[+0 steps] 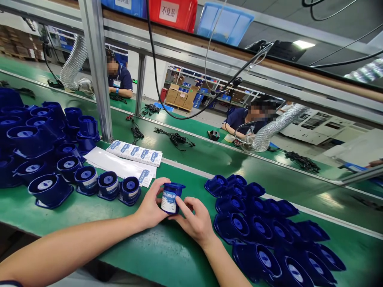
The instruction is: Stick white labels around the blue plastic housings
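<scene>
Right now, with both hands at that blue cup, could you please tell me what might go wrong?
The label on the blue cup might crease or shift under a finger of the right hand. The right forearm runs close to the crowded cups and could knock one over.

blue housing [173,187]: round, flanged top, roughly upright
place: between left hand [149,205] and right hand [196,219]
label [168,204]: blue-and-white, on its side

Cup cluster [42,139] — left | cup rows [261,227] — right | held cup [168,204] between, labels [121,162] behind-left
</scene>
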